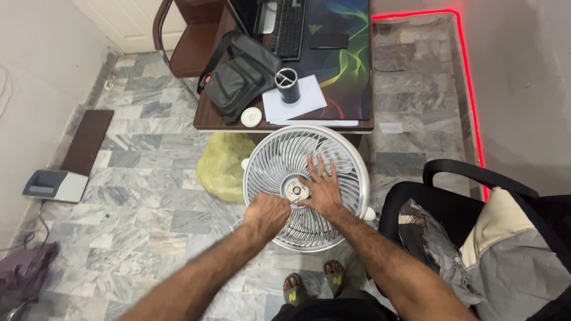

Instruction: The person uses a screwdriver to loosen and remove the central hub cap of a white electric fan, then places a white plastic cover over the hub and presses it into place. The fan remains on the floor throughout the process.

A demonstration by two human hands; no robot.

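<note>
Both hands [297, 202] on fan grille [273, 160]

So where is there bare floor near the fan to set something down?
Bare tiles lie left of the fan, between the yellow bag and the grey box, and right of the desk up to the red strip. It is crowded around the chair and on the desk.

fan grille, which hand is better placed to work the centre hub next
Left, probably. The left hand is closed in a fist beside the hub, while the right hand lies flat, steadying the white fan.
</note>
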